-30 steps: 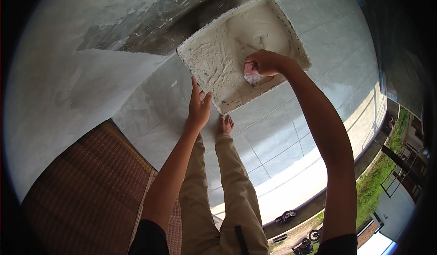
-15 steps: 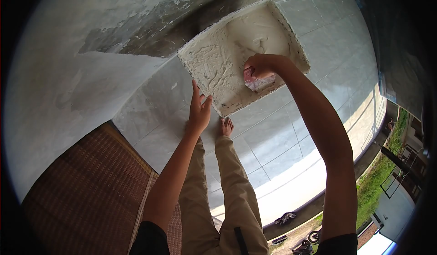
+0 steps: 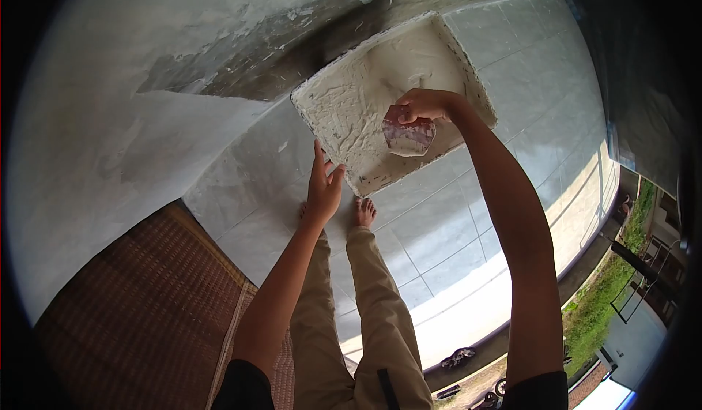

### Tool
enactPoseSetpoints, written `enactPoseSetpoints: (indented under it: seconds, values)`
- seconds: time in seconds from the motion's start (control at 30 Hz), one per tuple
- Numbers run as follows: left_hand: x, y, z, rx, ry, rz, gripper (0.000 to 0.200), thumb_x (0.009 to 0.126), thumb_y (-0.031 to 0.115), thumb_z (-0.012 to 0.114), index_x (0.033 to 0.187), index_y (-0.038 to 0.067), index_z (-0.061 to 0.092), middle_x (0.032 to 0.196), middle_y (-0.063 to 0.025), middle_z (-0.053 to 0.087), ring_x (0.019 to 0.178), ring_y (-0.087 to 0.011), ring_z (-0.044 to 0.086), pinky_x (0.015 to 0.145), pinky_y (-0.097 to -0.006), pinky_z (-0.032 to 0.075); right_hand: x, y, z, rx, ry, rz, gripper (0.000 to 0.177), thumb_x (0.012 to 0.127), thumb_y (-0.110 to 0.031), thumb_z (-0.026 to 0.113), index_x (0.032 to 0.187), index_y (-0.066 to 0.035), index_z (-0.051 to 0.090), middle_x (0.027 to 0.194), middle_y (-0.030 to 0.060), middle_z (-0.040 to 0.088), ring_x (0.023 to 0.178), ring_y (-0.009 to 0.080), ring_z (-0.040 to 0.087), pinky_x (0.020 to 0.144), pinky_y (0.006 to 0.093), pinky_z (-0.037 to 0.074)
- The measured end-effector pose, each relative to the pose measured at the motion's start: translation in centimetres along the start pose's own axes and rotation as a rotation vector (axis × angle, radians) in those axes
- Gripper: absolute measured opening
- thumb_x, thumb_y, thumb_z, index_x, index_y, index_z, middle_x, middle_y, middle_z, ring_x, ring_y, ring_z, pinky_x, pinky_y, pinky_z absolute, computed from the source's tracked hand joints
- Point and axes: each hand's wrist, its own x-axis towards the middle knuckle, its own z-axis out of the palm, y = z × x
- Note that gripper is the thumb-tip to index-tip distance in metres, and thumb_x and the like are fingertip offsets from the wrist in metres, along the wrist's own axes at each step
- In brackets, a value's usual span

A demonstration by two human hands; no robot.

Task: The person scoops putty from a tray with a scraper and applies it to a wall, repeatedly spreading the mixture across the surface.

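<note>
A rectangular tray (image 3: 484,101) coated with pale, wet plaster lies in front of me. My right hand (image 3: 426,106) is closed on a reddish, plaster-smeared scraper (image 3: 409,136), its flat blade over the plaster (image 3: 340,103) in the tray. At the tray's near left corner is my left hand (image 3: 324,190), fingers apart, its fingertips at or just beside the rim. Whether those fingertips touch the rim I cannot tell.
A patchy plastered wall (image 3: 168,139) rises at the left and top. Tiled floor (image 3: 439,242) lies beneath the tray. A brown woven mat (image 3: 146,307) is at lower left. My feet (image 3: 365,212) stand near the tray. Dark sheeting (image 3: 636,88) hangs at the right.
The scraper has turned so that more of its blade faces me and has shifted slightly left. The tray appears slightly lower in view. My left hand remains at its corner.
</note>
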Motion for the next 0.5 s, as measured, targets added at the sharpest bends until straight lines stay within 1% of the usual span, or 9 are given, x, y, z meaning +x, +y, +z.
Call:
enactPoseSetpoints:
  seconds: [0.03, 0.1, 0.17, 0.2, 0.27, 0.33, 0.37, 0.4, 0.5]
  values:
    - [0.0, 0.2, 0.0, 0.000, 0.020, 0.009, 0.078, 0.100, 0.016, 0.057, 0.159, 0.008, 0.007, 0.158, -0.0247, 0.025, 0.138, -0.0395, 0.041, 0.109, -0.0451, 0.041, -0.4, 0.3, 0.0, -0.002, 0.004, -0.003, 0.032, 0.083, -0.014, 0.068, 0.113, -0.004, 0.070, 0.102, 0.0079, 0.070, 0.087, 0.0145, 0.063, 0.072, 0.0319, 0.050]
    - [0.0, 0.6, -0.3, 0.001, 0.040, 0.025, 0.077, 0.099, 0.014, 0.057, 0.159, 0.007, 0.010, 0.155, -0.0280, 0.029, 0.138, -0.0380, 0.042, 0.110, -0.0441, 0.038, -1.4, 0.8, 0.6, 0.488, 0.037, 0.048, 0.033, 0.089, -0.013, 0.065, 0.119, 0.000, 0.066, 0.102, 0.0025, 0.066, 0.087, 0.0117, 0.059, 0.074, 0.0292, 0.048]
    - [0.4, 0.2, -0.8, 0.144, 0.087, 0.130, 0.068, 0.100, 0.019, 0.057, 0.156, 0.006, 0.021, 0.156, -0.0217, 0.030, 0.139, -0.0347, 0.039, 0.111, -0.0472, 0.037, -2.0, 1.6, 1.6, 0.616, 0.071, -0.008, 0.033, 0.092, -0.013, 0.064, 0.122, 0.001, 0.063, 0.098, 0.0006, 0.064, 0.086, 0.0107, 0.058, 0.077, 0.0283, 0.048]
    - [0.7, 0.3, -1.0, 0.145, 0.087, 0.140, 0.068, 0.100, 0.019, 0.057, 0.156, 0.006, 0.021, 0.156, -0.0217, 0.030, 0.139, -0.0347, 0.039, 0.111, -0.0472, 0.037, -2.2, 1.9, 1.9, 0.745, 0.102, -0.064, 0.034, 0.095, -0.014, 0.062, 0.125, 0.002, 0.061, 0.095, -0.0013, 0.061, 0.085, 0.0097, 0.057, 0.080, 0.0273, 0.048]
    - [1.0, 1.1, -1.5, 0.301, 0.187, 0.194, 0.060, 0.099, 0.018, 0.056, 0.152, 0.005, 0.031, 0.153, -0.0204, 0.036, 0.139, -0.0309, 0.040, 0.113, -0.0454, 0.034, -2.4, 2.4, 2.9, 0.748, 0.098, -0.106, 0.034, 0.099, -0.013, 0.057, 0.130, 0.003, 0.057, 0.094, -0.0038, 0.057, 0.084, 0.0078, 0.054, 0.086, 0.0251, 0.047]
    - [1.0, 2.5, -1.8, 0.256, 0.196, 0.212, 0.056, 0.099, 0.016, 0.056, 0.150, 0.004, 0.035, 0.151, -0.0190, 0.040, 0.139, -0.0300, 0.041, 0.113, -0.0444, 0.033, -2.4, 2.9, 4.9, 1.151, 0.236, -0.273, 0.033, 0.101, -0.012, 0.054, 0.131, 0.001, 0.055, 0.112, 0.0004, 0.062, 0.098, 0.0104, 0.060, 0.088, 0.0275, 0.050]
    - [1.0, 3.3, -2.0, 0.210, 0.203, 0.222, 0.053, 0.099, 0.015, 0.056, 0.147, 0.004, 0.038, 0.148, -0.0177, 0.044, 0.139, -0.0291, 0.042, 0.114, -0.0434, 0.033, -2.8, 2.5, 5.5, 1.250, 0.228, -0.294, 0.034, 0.103, -0.014, 0.051, 0.134, -0.001, 0.052, 0.121, 0.0007, 0.061, 0.108, 0.0115, 0.060, 0.095, 0.0299, 0.049]
    - [0.9, 4.2, -2.2, 0.213, 0.205, 0.237, 0.053, 0.099, 0.015, 0.056, 0.147, 0.004, 0.038, 0.148, -0.0177, 0.044, 0.139, -0.0291, 0.042, 0.114, -0.0434, 0.033, -3.2, 2.1, 6.2, 1.247, 0.232, -0.309, 0.034, 0.103, -0.014, 0.051, 0.134, -0.001, 0.052, 0.121, 0.0007, 0.061, 0.108, 0.0115, 0.060, 0.095, 0.0299, 0.049]
    - [0.7, 7.4, -3.2, 0.122, 0.200, 0.294, 0.045, 0.099, 0.012, 0.053, 0.143, 0.004, 0.044, 0.143, -0.0153, 0.050, 0.136, -0.0275, 0.045, 0.113, -0.0421, 0.035, -3.7, 1.0, 8.1, 1.614, 0.217, -0.665, 0.035, 0.101, -0.016, 0.055, 0.134, -0.004, 0.053, 0.126, -0.0010, 0.060, 0.118, 0.0130, 0.057, 0.105, 0.0331, 0.042]
